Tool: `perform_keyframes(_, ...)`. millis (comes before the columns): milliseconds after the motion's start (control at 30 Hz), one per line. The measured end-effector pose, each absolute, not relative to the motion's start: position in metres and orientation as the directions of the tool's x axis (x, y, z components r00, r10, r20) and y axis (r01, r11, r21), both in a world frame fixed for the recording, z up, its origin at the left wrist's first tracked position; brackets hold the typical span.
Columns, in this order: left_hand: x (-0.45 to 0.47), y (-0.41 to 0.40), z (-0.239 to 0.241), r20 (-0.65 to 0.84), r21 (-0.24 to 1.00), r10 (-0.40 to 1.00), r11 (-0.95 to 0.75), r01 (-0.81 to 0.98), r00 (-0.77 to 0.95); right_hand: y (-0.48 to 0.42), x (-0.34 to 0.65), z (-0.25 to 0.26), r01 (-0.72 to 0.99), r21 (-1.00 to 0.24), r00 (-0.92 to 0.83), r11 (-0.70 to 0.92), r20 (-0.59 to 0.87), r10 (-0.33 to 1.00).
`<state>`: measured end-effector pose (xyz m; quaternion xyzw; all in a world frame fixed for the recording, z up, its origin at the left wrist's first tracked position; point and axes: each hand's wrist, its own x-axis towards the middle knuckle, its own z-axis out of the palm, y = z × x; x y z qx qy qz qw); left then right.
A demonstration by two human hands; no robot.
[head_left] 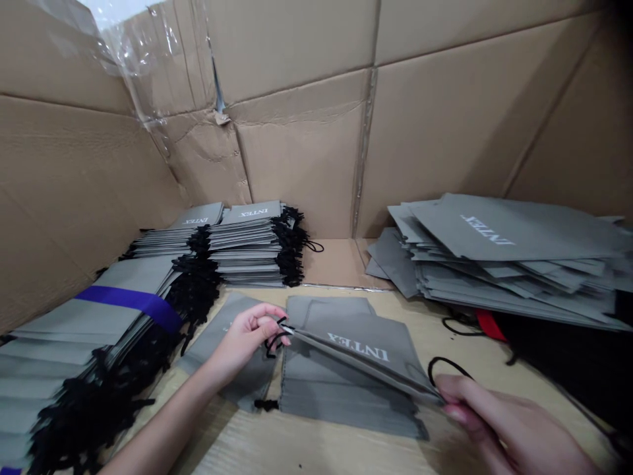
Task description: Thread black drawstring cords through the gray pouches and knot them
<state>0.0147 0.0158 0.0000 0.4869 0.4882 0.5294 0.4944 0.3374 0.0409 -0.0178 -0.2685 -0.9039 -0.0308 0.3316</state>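
Note:
A grey fabric drawstring bag [346,340] with white INTEX lettering is stretched between my two hands above the table. My left hand [260,328] pinches its upper left corner, where a black cord loops around the fingers. At the opposite corner my right hand [487,412] is closed on the edge, with another black cord loop [448,363] standing up beside the thumb. Under the held bag lies a short pile of grey bags [341,406]. One more grey bag [217,336] lies flat to the left, partly behind my left forearm.
Stacks of grey bags with bunched black cords [247,257] stand at the back left. Nearer, a purple band [131,300] crosses another row. A loose heap of grey bags [494,237] is at right, above black material [558,369]. Cardboard walls [306,145] surround the table.

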Motion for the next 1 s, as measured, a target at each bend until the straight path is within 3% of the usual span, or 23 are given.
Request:
perform_keyframes(167, 0.015, 0.017, -0.004, 0.067, 0.998, 0.993, -0.067, 0.004, -0.101, 0.04, 0.334, -0.012, 0.5, -0.102, -0.665, 0.86, 0.591, 0.457)
perform_keyframes(267, 0.002, 0.019, -0.003, 0.07, 0.959, 0.969, -0.131, -0.253, -0.236, 0.043, 0.335, -0.015, 0.541, -0.134, -0.643, 0.83, 0.571, 0.511)
perform_keyframes(367, -0.02, 0.021, 0.005, 0.066, 0.772, 0.945, -0.252, -0.584, -0.321, 0.048, 0.336, -0.019, 0.583, -0.19, -0.602, 0.79, 0.553, 0.576)
perform_keyframes(433, -0.033, 0.019, 0.012, 0.112, 0.66, 0.949, -0.294, -0.691, -0.296, 0.05, 0.335, -0.021, 0.592, -0.261, -0.587, 0.763, 0.51, 0.629)
perform_keyframes(500, -0.038, 0.017, 0.017, 0.181, 0.648, 0.967, -0.254, -0.718, -0.179, 0.05, 0.334, -0.022, 0.59, -0.325, -0.582, 0.739, 0.462, 0.669)
perform_keyframes(600, -0.028, 0.013, 0.018, 0.204, 0.845, 0.979, -0.183, -0.502, -0.013, 0.047, 0.332, -0.021, 0.585, -0.376, -0.58, 0.719, 0.426, 0.694)
perform_keyframes(700, -0.008, 0.01, 0.015, 0.212, 0.977, 0.977, -0.211, -0.021, 0.029, 0.042, 0.329, -0.021, 0.568, -0.409, -0.58, 0.714, 0.416, 0.7)
perform_keyframes(867, 0.019, 0.003, 0.011, 0.024, 0.835, 0.958, -0.177, 0.521, 0.287, 0.038, 0.324, -0.022, 0.528, -0.447, -0.6, 0.722, 0.405, 0.69)
perform_keyframes(1000, 0.027, 0.0, 0.008, 0.05, 0.709, 0.956, -0.238, 0.664, 0.29, 0.043, 0.327, -0.016, 0.533, -0.534, -0.598, 0.657, 0.311, 0.738)
